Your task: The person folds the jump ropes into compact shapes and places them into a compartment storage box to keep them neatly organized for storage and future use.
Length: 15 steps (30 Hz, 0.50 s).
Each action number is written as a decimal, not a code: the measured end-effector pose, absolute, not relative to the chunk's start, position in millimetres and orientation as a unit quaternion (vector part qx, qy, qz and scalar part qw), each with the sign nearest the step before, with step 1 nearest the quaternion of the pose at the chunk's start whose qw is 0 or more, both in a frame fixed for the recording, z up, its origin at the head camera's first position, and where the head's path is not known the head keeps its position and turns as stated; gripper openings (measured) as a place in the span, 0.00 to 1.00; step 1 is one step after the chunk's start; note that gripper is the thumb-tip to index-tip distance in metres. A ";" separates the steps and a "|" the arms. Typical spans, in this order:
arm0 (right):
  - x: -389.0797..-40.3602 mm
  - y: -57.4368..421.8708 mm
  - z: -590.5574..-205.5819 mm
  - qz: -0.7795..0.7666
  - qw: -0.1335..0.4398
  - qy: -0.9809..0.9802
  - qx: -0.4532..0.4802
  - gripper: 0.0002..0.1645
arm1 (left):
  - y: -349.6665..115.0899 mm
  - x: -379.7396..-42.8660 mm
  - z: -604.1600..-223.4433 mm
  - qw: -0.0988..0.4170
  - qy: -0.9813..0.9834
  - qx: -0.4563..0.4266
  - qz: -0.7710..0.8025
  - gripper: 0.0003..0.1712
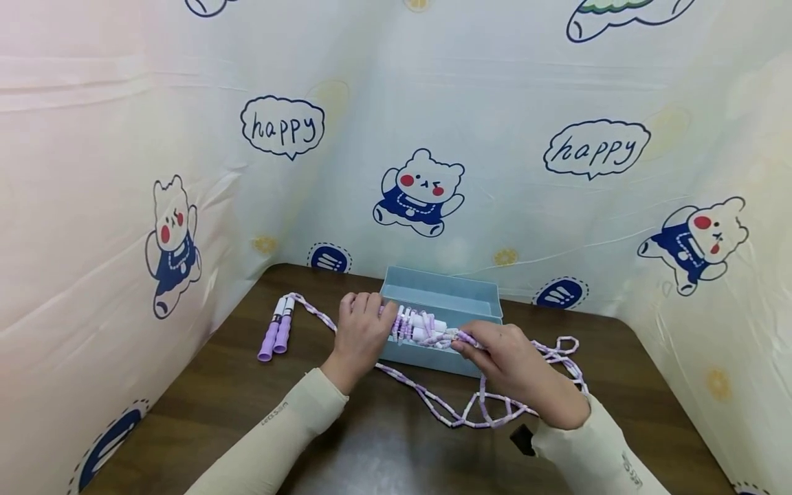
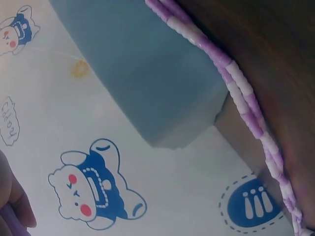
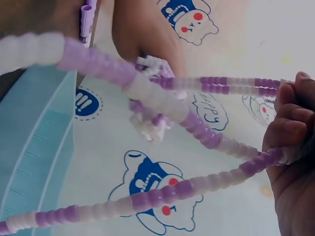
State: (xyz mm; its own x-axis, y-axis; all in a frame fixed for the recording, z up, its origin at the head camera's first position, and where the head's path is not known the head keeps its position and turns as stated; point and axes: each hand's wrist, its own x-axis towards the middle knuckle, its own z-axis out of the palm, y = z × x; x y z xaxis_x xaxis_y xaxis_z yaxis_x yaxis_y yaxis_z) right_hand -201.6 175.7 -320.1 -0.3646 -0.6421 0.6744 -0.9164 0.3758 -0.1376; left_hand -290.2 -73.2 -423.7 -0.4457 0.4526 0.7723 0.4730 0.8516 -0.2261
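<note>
A bundled jump rope (image 1: pixel 423 326), with purple and white beads and white handle ends, is in my left hand (image 1: pixel 361 337), which grips its left end. Pinched at the bundle's right end are beaded strands, held by my right hand (image 1: pixel 513 364). In the right wrist view the right hand (image 3: pixel 293 132) has bead strands (image 3: pixel 162 194) running from its fingers, and doubled strands lead to the bundle (image 3: pixel 152 115). Both hands are over a light blue open box (image 1: pixel 427 359). Only a bit of the left hand (image 2: pixel 12 196) shows in its wrist view.
Two purple handles (image 1: pixel 275 331) lie at the table's left, their beaded cord (image 1: pixel 315 313) running toward the box. More beaded cord (image 1: pixel 458 419) loops over the brown table (image 1: pixel 383 447) before the box and to its right. A printed curtain (image 1: pixel 495 89) surrounds the table's back and sides.
</note>
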 end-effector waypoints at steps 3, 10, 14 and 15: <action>-204.8 174.9 -316.6 0.250 0.259 -0.792 0.493 0.17 | -70.4 -287.8 -427.1 0.451 -0.847 -0.282 -0.008 0.19; -217.5 170.3 -307.3 0.246 0.220 -0.824 0.460 0.05 | -65.5 -282.9 -429.6 0.462 -0.832 -0.308 -0.007 0.16; -229.3 171.1 -305.8 0.262 0.196 -0.845 0.423 0.02 | -65.1 -279.7 -429.9 0.471 -0.821 -0.322 -0.007 0.14; -232.0 171.5 -305.8 0.266 0.191 -0.850 0.413 0.03 | -65.2 -278.9 -430.4 0.473 -0.820 -0.324 -0.006 0.13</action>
State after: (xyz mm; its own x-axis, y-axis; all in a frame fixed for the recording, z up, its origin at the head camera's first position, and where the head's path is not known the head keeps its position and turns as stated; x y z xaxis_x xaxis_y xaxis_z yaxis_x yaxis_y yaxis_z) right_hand -232.0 171.5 -305.8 -0.5865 -0.5998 0.5443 -0.8031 0.5178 -0.2949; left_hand -278.9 -65.2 -430.4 -0.3433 0.5253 0.7786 0.5367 0.7900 -0.2963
